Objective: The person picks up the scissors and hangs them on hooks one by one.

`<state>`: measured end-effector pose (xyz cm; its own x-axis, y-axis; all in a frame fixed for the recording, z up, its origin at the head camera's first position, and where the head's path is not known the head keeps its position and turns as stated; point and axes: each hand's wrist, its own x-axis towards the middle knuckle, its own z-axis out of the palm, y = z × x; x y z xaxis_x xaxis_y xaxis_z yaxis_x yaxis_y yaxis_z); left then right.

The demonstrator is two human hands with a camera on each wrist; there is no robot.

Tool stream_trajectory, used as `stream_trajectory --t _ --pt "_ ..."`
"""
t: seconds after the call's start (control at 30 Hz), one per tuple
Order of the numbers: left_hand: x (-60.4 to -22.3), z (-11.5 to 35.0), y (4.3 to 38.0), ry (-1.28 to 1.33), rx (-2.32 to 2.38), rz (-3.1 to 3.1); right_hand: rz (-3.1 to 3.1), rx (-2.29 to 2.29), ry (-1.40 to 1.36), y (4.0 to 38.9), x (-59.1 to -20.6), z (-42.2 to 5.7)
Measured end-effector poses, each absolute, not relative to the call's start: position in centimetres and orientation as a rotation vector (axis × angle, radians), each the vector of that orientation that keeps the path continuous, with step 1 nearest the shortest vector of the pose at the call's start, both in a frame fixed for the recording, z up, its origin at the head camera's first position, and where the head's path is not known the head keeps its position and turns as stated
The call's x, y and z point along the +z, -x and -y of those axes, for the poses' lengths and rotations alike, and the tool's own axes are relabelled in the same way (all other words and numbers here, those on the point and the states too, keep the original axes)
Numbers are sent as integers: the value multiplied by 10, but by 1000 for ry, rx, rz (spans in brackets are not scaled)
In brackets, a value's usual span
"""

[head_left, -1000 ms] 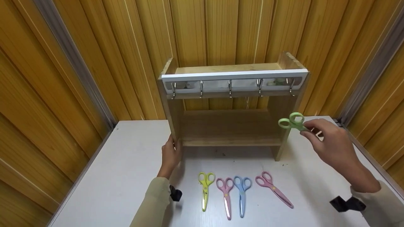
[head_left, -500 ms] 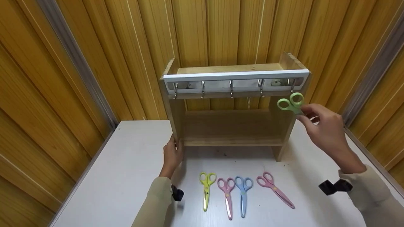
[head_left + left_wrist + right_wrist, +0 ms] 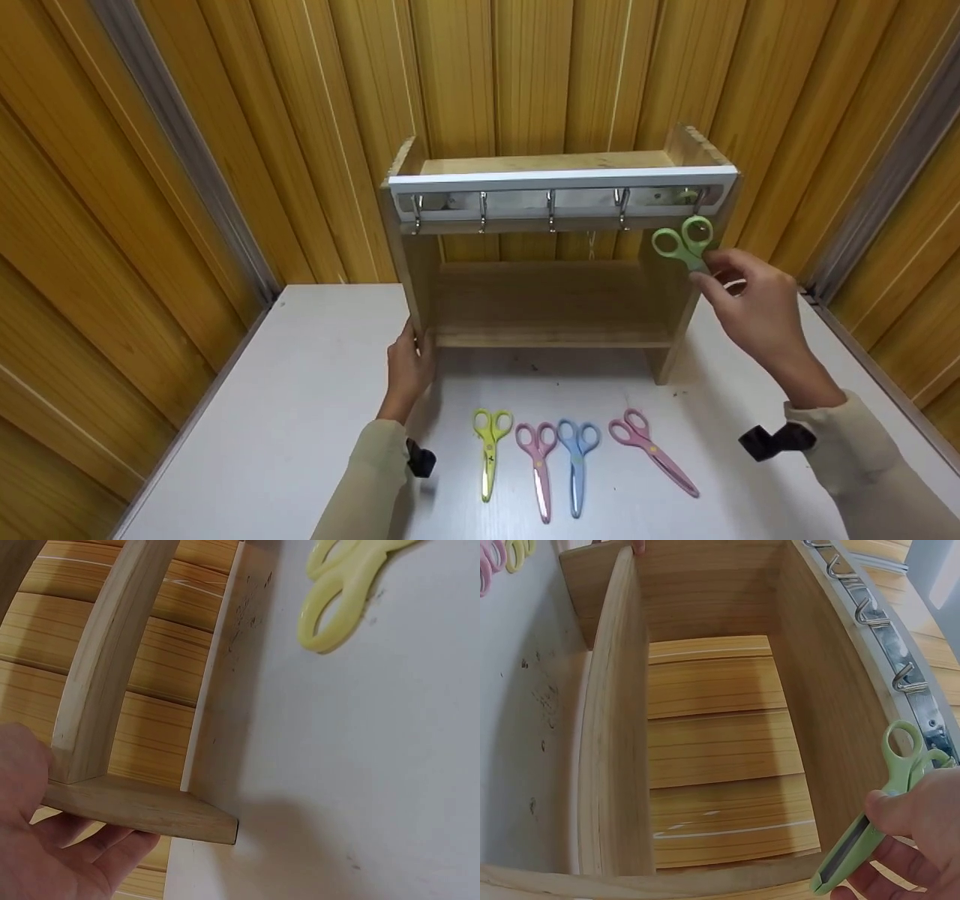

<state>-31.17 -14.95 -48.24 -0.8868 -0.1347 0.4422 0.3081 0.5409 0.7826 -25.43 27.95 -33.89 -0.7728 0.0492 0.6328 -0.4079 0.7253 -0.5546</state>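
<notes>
My right hand (image 3: 757, 311) pinches light green scissors (image 3: 681, 244) at the blade end, their two finger rings pointing up. One ring overlaps the lower tip of the rightmost hook (image 3: 700, 199) in the head view. The right wrist view shows the thumb pressed on the scissors (image 3: 855, 840) just below the rings, beside the hook rail (image 3: 874, 619). My left hand (image 3: 407, 369) grips the left side panel of the wooden shelf (image 3: 551, 340), low down. From the left wrist, fingers curl behind that side panel (image 3: 150, 806).
On the white table (image 3: 322, 420) in front lie yellow scissors (image 3: 489, 450), pink scissors (image 3: 538, 465), blue scissors (image 3: 577, 461) and a second pink pair (image 3: 656, 454) at a slant. Wood-look panels (image 3: 525, 75) stand behind the shelf. Several metal hooks line the rail.
My right hand has raised the green scissors and brought them slightly left, up to the rightmost hook. The left hand keeps its grip on the shelf, and the scissors on the table lie as before.
</notes>
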Motion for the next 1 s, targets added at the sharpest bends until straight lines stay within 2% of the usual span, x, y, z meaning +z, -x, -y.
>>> stream_trajectory --t 1.0 --pt "-479 144 310 76 -1371 2377 2328 982 -217 254 -360 -275"
